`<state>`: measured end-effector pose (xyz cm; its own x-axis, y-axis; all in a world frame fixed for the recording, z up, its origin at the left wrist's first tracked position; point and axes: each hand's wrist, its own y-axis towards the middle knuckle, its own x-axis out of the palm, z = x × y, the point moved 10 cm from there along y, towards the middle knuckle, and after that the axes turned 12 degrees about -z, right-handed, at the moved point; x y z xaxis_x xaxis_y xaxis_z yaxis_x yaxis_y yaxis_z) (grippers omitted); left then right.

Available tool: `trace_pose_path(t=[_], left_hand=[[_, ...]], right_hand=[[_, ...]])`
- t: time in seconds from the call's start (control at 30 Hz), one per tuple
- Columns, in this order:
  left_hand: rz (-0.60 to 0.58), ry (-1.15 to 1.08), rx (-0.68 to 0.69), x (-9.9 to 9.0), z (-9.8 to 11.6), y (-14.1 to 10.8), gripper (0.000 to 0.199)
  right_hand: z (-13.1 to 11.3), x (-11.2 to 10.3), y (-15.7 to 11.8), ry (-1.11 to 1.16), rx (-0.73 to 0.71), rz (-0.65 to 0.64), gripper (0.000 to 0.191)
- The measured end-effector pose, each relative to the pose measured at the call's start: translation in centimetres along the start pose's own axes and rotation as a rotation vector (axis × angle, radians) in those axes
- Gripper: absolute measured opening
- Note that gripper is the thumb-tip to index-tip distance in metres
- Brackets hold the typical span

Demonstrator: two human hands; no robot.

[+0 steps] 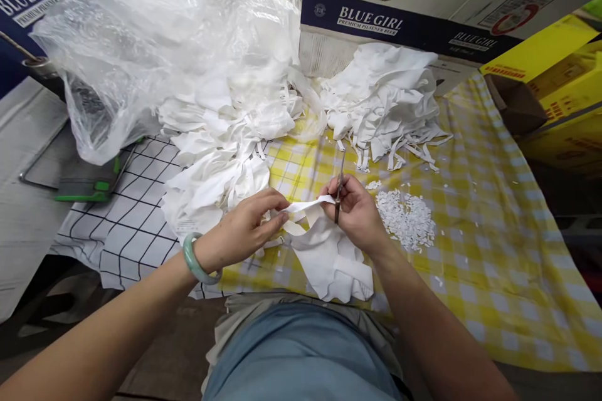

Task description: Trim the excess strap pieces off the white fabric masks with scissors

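Observation:
My left hand (244, 225), with a green bangle at the wrist, pinches one end of a narrow strap on a white cloth piece (336, 260). In my right hand (357, 213) are small scissors (340, 185), blades pointing away from me; its fingers also hold the strap's other end. Between the hands the strap is stretched, and the rest of the cloth hangs down to the table's near edge. Left of my hands lies a heap of similar white cloth pieces (211, 182). A pile of small white clippings (407, 219) is right of my right hand.
Another strapped white cloth heap (385, 100) lies before a beer carton (376, 12). A clear plastic bag (141, 31) covers the back left. A green-and-grey tool (84, 178) lies at left. Yellow boxes (564, 81) stand right of the checked tablecloth (498, 250).

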<state>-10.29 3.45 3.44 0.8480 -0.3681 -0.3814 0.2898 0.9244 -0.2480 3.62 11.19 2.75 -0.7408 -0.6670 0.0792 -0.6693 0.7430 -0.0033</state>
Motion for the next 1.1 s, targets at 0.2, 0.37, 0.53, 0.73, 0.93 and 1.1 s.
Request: trace_pose_path(t=[0.2,0.37,0.53,0.73,0.93,1.1], left_hand=[[0.138,-0.24,-0.087,-0.8,-0.7,-0.2,0.022],[-0.034,-0.031,0.007,-0.1,1.5,-0.6,0.029],[-0.106,0.069,0.193,0.6,4.4,-1.2,0.027],[0.301,0.007,0.25,-2.8,5.6,-1.6,0.026],[0.042,-0.116,0.01,-1.8,2.9,-0.6,0.03],[0.132,-0.144,0.248,-1.3,5.8,-0.5,0.026]], right_hand=[[-0.3,-0.3,0.6,0.25,0.097,-0.022,0.036],[-0.5,-0.5,1.1,0.338,0.113,0.034,0.04],[0.1,0.5,1.7,0.327,0.109,0.034,0.041],[2.4,3.9,1.3,0.421,0.158,-0.041,0.043],[1.0,0.3,1.0,0.367,0.093,0.074,0.042],[2.6,3.2,1.1,0.453,0.168,-0.019,0.042]])
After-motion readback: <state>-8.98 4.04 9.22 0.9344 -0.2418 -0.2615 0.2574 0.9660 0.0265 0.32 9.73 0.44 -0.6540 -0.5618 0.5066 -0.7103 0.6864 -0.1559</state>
